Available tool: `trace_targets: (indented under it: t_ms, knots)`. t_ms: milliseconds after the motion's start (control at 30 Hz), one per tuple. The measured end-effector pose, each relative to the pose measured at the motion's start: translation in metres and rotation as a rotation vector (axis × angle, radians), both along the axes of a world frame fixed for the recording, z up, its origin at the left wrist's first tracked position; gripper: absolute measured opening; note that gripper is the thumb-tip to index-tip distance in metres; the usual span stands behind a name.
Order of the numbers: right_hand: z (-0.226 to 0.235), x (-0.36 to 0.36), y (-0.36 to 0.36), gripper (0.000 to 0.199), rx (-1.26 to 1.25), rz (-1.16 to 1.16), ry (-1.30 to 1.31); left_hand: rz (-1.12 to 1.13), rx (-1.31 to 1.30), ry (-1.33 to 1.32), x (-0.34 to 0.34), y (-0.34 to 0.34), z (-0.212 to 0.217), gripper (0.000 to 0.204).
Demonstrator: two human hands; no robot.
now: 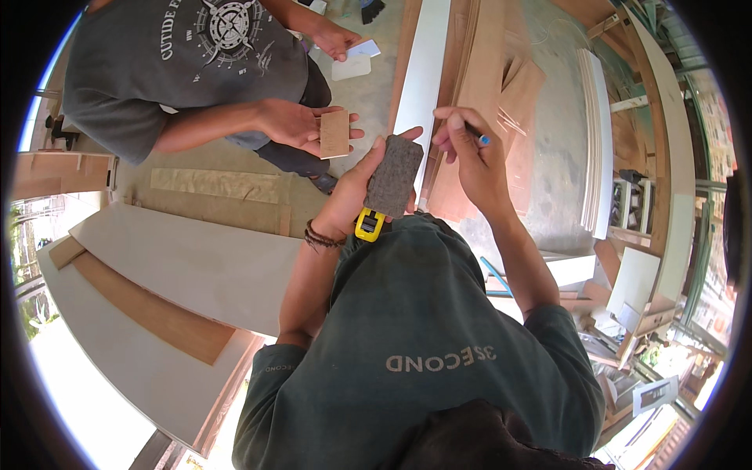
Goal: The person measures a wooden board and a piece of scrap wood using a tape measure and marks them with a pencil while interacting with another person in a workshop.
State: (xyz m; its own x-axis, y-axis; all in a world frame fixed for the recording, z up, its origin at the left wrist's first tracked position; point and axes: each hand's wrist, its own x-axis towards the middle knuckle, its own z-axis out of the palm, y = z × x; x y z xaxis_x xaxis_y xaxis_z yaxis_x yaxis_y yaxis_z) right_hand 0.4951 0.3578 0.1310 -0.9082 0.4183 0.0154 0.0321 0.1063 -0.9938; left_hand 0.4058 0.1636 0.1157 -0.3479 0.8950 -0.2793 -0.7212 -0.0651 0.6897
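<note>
Dark bulk [470,439]: nearest my camera, over the lower part of the green shirt [439,313]; from my end of the feed I cannot tell what it is.
White panel [211,258]: far left; a brown strip [149,309] slants from near its left corner toward the edge nearest the shirt.
Co-worker [188,86]: past the panel's upper edge, nearer hand [294,129] open under a small brown piece [334,135], farther hand [335,41] holding a pale flat piece [364,49].
Left hand [354,192]: clasped on the grey block [394,176], thumb along the block's left edge.
Tape measure [368,225]: yellow and black, just below the block's lower left corner; I cannot tell what holds it.
Long white board [423,70]: beyond the block, beside brown boards [474,86].
Right hand [478,168]: raised, apart from the block, fingers closed on a blue-ended pen [484,140]; I cannot see its tip.
Step in hand: I judge it to be looking over the block, pen ready.
Next move: any pen contact would, I think, call for a steady left grasp and the block's broad face kept clear.
</note>
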Motion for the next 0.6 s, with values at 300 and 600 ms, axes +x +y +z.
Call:
trace_targets:
  t_ms: [300,600]
  knots:
    - [-0.009,-0.019,-0.025,0.021,-0.247,0.188,-0.136,0.148,-0.079,0.008,0.012,-0.024,-0.018,0.062]
    - [-0.011,-0.071,-0.021,0.021,-0.212,0.107,-0.054,0.417,-0.083,0.015,0.019,-0.080,-0.040,0.065]
